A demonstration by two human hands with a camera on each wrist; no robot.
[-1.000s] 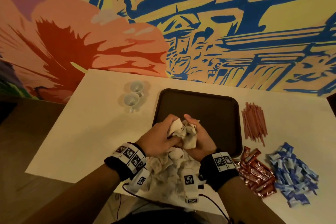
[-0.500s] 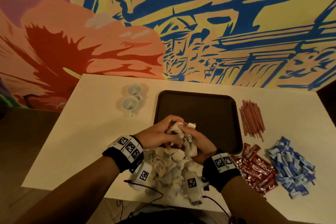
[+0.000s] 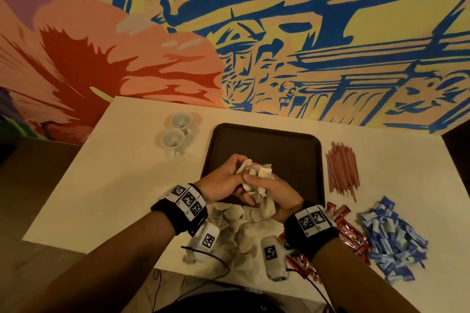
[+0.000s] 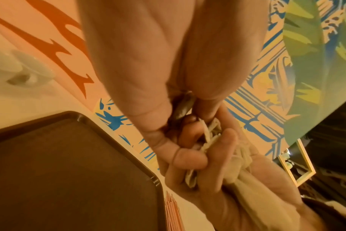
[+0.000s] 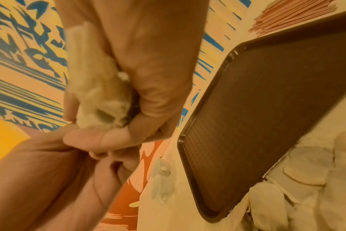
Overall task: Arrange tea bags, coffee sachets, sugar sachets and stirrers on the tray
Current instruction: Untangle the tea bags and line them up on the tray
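Both hands hold a bunch of pale tea bags [image 3: 256, 180] over the near edge of the dark brown tray [image 3: 274, 145]. My left hand [image 3: 226, 180] pinches the bunch from the left with curled fingers; my right hand [image 3: 274, 193] cups it from the right. The bunch [image 4: 223, 154] shows between the fingers in the left wrist view, and as a blurred wad [image 5: 96, 87] in the right wrist view. A heap of loose tea bags [image 3: 236, 234] lies on the table under my wrists. The tray [image 5: 266, 101] holds nothing.
Pink stirrers [image 3: 342, 168] lie right of the tray. Red coffee sachets [image 3: 348, 231] and blue sugar sachets [image 3: 391, 236] are heaped at the near right. Two white cups [image 3: 175, 132] stand left of the tray. A painted wall [image 3: 254, 33] backs the white table [image 3: 122, 173].
The hands keep working the bunch of tea bags and have shifted slightly up over the tray's near edge. The head view has tilted a little.
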